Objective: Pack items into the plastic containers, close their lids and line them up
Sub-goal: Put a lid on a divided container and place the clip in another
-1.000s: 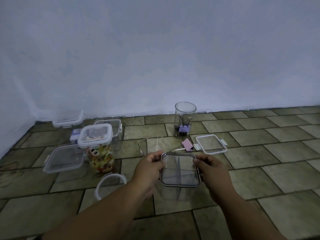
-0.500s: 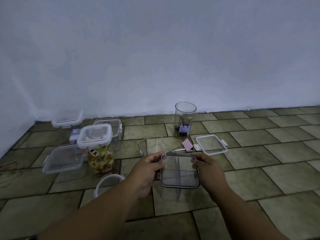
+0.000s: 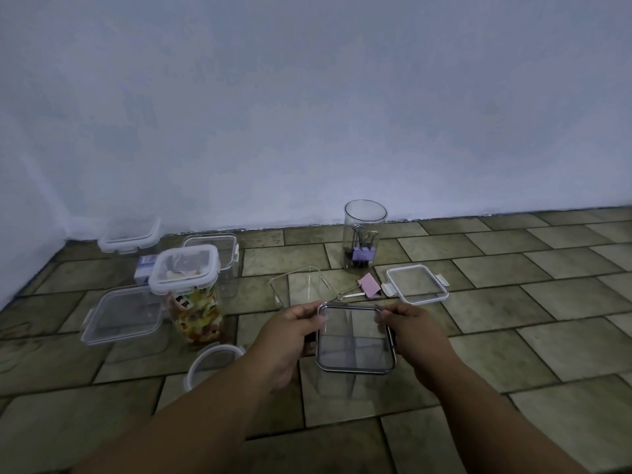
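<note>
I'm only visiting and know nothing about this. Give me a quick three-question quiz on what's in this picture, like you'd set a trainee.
1. True or false: the left hand and the right hand both grip the dark-rimmed lid.
2. The round clear jar holds: A) binder clips B) sweets C) nothing.
3. What colour is the loose binder clip lying on the tiled floor?
Key: 1 true; 2 A; 3 pink.
</note>
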